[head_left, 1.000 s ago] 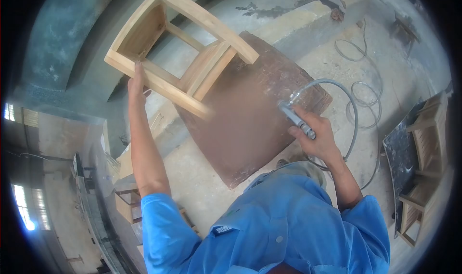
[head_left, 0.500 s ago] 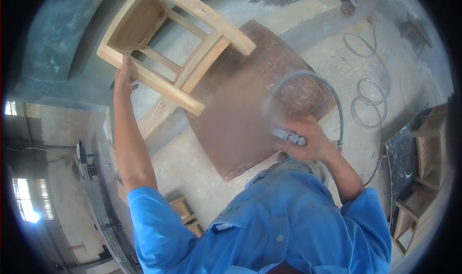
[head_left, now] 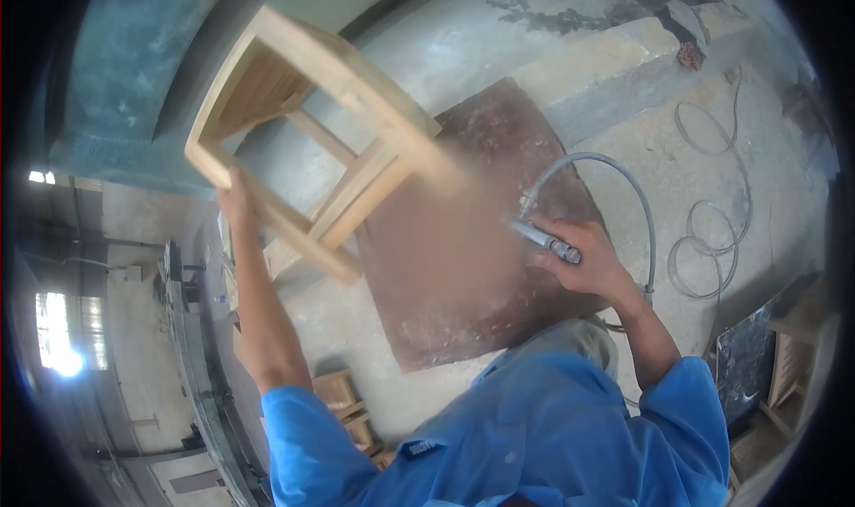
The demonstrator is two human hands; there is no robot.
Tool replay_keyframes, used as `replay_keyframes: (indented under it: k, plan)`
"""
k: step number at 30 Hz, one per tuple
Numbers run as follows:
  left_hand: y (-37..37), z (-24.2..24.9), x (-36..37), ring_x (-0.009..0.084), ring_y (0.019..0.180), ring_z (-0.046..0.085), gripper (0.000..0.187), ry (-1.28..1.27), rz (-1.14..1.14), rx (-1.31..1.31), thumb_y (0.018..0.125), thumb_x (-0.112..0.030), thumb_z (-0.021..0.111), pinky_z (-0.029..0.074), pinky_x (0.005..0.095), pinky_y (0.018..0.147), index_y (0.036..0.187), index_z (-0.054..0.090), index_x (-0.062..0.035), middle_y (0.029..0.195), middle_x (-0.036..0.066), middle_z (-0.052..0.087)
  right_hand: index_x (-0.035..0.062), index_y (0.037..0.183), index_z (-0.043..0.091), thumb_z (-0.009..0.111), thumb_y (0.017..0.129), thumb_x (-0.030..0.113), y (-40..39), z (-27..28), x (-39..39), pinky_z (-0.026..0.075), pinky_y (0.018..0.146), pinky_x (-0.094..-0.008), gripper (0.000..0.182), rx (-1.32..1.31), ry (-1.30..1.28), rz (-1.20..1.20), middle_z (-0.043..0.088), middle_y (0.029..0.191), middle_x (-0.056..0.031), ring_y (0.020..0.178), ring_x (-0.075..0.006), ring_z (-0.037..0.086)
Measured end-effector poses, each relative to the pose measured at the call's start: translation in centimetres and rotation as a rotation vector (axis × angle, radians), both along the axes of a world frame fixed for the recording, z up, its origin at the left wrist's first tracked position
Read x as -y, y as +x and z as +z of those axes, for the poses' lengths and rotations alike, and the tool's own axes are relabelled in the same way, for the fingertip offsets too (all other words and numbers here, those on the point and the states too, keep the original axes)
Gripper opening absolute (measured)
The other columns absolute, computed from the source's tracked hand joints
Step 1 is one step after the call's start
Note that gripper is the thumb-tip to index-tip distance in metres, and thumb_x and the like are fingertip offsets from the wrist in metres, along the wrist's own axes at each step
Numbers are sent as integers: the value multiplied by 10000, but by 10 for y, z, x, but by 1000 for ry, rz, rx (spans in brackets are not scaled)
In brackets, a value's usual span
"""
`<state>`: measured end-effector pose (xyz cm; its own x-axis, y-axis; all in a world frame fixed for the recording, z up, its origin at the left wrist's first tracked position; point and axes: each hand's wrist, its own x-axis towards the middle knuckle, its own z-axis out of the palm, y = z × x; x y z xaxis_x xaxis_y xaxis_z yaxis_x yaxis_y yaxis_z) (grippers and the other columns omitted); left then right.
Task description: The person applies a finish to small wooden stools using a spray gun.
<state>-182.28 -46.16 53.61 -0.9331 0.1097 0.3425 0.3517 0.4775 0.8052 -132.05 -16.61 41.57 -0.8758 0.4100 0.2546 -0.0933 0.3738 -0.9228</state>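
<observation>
My left hand (head_left: 237, 202) is closed around a leg of a pale, bare-wood chair frame (head_left: 361, 197), holding it tilted. Its upper part is blurred by movement. In my right hand (head_left: 590, 259) is a silver spray gun (head_left: 545, 238), its front end towards the chair, with a short gap between them. A grey hose (head_left: 614, 166) loops up from the gun and back down past my wrist. Below both lies a dark brown board (head_left: 414, 333), partly veiled by a hazy brownish blur near the nozzle.
More hose (head_left: 732, 231) lies coiled on the concrete floor at right. Wooden furniture pieces (head_left: 788, 369) stand by a dark panel (head_left: 746, 364) at lower right, and others (head_left: 337, 389) sit beside my left elbow. A low concrete ledge (head_left: 614, 70) crosses the top.
The chair frame has swung to a different tilt, its near legs lower in view. My right hand and the gun sit slightly farther right, and the gun shows more clearly. The whole view has shifted.
</observation>
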Motion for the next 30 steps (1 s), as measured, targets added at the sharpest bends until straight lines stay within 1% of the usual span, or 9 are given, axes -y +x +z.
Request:
replay_keyframes:
  k: [3,9,13,17,19,21,23,28,30]
  plan:
    - [44,14,2,206,808,602,428,87,105,-71,936,-358,615,504,353,707,1130,550,18,955,111,611,38,1230,642,796,769,198,-12,-6,-29,539,705,-369,512,28,-47,-57,704,940,-189,803,-345,696]
    - [129,3,41,214,904,582,454,115,170,-99,940,-315,603,483,349,810,1216,515,35,1037,138,591,28,1249,634,778,787,172,-19,-27,-56,527,695,-338,504,31,-39,-93,700,883,-186,757,-294,701]
    - [184,-49,40,221,1011,555,499,104,228,-161,950,-278,611,454,357,901,1301,468,48,1163,146,569,23,1273,622,738,827,153,-23,-22,-92,518,723,-312,479,148,-158,-31,712,899,-156,769,-180,682]
    - [256,-120,63,223,1115,535,507,181,340,-117,969,-199,628,444,350,969,1361,431,56,1294,148,546,0,1284,609,702,873,143,-34,-26,-115,509,768,-283,445,12,-153,-53,714,983,-110,827,-117,631]
    - [298,-159,50,246,1080,562,526,260,331,-155,956,-206,654,474,376,931,1334,439,89,1240,172,567,-15,1285,602,688,892,142,-39,14,-146,504,784,-269,432,-80,9,-70,708,1022,-83,850,-110,616]
    - [326,-214,44,274,1150,533,564,244,453,46,931,-128,656,438,377,993,1374,391,100,1323,214,510,-33,1254,616,667,914,140,-55,61,-177,504,735,-258,385,-108,25,-144,694,930,-48,797,-92,616]
    - [362,-263,44,295,1193,505,590,137,632,-45,940,-180,670,410,391,1023,1361,385,119,1350,240,480,-39,1222,634,661,926,153,-81,100,-201,504,717,-253,354,-204,56,-178,682,868,-31,763,-83,615]
    - [414,-326,18,298,1225,484,630,251,535,-171,882,-91,716,371,392,1056,1372,372,104,1325,225,479,31,1078,670,601,980,257,-150,219,-233,396,444,-186,255,-516,205,-139,679,765,-11,578,-32,545]
    - [448,-314,22,289,1217,491,643,289,560,-99,856,-71,719,375,395,1054,1371,373,97,1319,219,481,47,1053,682,607,979,282,-172,256,-227,391,438,-190,257,-553,318,-67,668,754,-2,576,-31,535]
